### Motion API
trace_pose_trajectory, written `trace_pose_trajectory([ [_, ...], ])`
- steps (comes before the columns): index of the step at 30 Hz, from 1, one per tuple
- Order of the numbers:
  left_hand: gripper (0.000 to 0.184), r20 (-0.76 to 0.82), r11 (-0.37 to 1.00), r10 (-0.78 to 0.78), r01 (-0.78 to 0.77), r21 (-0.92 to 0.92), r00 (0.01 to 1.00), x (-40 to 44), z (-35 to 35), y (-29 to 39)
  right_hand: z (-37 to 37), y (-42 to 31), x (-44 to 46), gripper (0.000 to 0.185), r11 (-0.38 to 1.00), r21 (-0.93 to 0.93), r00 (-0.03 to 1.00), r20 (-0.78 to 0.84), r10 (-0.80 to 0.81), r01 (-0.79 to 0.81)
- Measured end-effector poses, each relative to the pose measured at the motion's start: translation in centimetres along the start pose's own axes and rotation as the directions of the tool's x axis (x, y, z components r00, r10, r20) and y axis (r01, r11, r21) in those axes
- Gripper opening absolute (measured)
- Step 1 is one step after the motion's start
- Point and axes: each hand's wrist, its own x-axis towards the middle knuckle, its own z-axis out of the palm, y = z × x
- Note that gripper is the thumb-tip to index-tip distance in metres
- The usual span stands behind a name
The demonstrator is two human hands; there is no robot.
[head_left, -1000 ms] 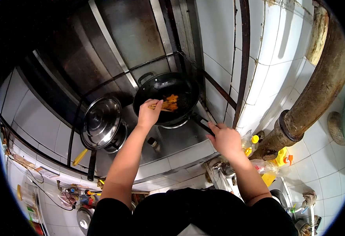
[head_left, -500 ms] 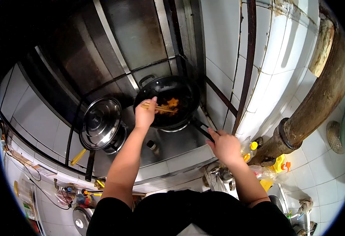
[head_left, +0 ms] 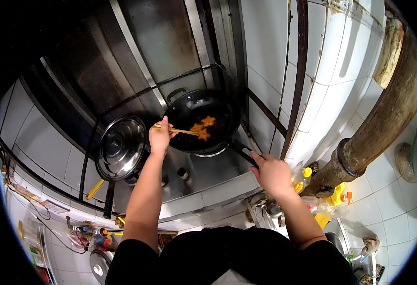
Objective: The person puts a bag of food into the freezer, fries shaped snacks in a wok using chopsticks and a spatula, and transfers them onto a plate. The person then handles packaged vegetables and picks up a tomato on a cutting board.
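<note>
Several orange star- or flower-shaped pieces (head_left: 203, 127) lie in the bottom of a black wok (head_left: 180, 111) on the stove. My left hand (head_left: 159, 137) is closed on wooden chopsticks (head_left: 182, 130), just past the wok's left rim, and their tips reach the pieces. At the lower right, my right hand (head_left: 271, 175) is wrapped round the wok's black handle (head_left: 242, 152).
A second pan with a shiny metal lid (head_left: 121, 147) stands on the left burner. A small dark-topped knob (head_left: 183, 173) is on the steel stove top (head_left: 199, 180). A yellow-capped bottle (head_left: 303, 178) and a thick brown pipe (head_left: 379, 114) are at the right.
My left hand has drawn back to the left, from over the wok to its rim, with the chopsticks. The orange pieces have shifted slightly. My right hand keeps its hold.
</note>
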Motion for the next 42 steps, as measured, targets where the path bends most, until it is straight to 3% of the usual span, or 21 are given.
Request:
trace_pose_trajectory([
  [3,0.037,0.021,0.995,-0.085,0.086,-0.049,0.996,-0.3,0.1,0.0,0.0,-0.1,-0.1,0.045,1.0,0.002,1.0,-0.019,0.002,-0.002],
  [7,0.032,-0.012,0.995,-0.021,0.019,-0.102,1.0,-0.4,-0.7,1.1,0.0,-0.1,-0.1,0.044,1.0,0.0,1.0,-0.026,0.012,-0.012],
  [10,0.028,0.049,0.995,0.096,-0.097,0.025,0.994,-0.4,-1.5,1.5,-0.2,-0.3,-0.1,0.044,1.0,0.002,0.999,-0.026,0.02,-0.02],
  [12,0.022,0.096,0.943,0.249,-0.264,0.204,0.964,-0.7,-1.1,0.8,-0.6,-0.4,0.0,0.045,1.0,-0.013,1.0,0.009,0.02,-0.02],
  [14,0.02,0.161,0.897,0.317,-0.351,0.269,0.935,-0.6,-0.4,-0.3,-0.6,-0.4,0.0,0.045,1.0,-0.014,1.0,0.012,0.022,-0.021],
  [18,0.026,0.18,0.851,0.339,-0.382,0.36,0.923,0.3,0.6,-1.1,-0.2,-0.3,0.0,0.043,1.0,0.0,0.999,-0.022,0.029,-0.029],
  [21,0.031,0.077,0.953,0.199,-0.211,0.215,0.977,0.7,0.3,-1.2,0.0,-0.1,-0.1,0.043,1.0,0.0,0.999,-0.031,0.019,-0.02],
  [24,0.037,0.003,0.985,0.152,-0.152,0.077,0.988,1.3,-1.2,-0.8,0.1,-0.1,-0.1,0.043,1.0,-0.002,0.999,-0.034,0.013,-0.013],
  [33,0.046,-0.196,0.996,-0.067,0.055,-0.065,0.978,1.0,-5.1,0.2,-0.3,-0.2,0.1,0.047,1.0,-0.015,1.0,0.03,0.008,-0.008],
  [36,0.049,-0.256,0.987,-0.067,0.027,-0.158,0.964,2.1,-6.5,-0.8,-0.3,-0.1,0.1,0.047,1.0,-0.016,0.999,0.035,0.0,0.001],
  [42,0.043,-0.191,0.997,0.022,-0.035,-0.062,0.981,2.5,-6.1,-0.1,-0.1,0.2,0.0,0.047,1.0,-0.001,1.0,0.014,-0.02,0.02],
])
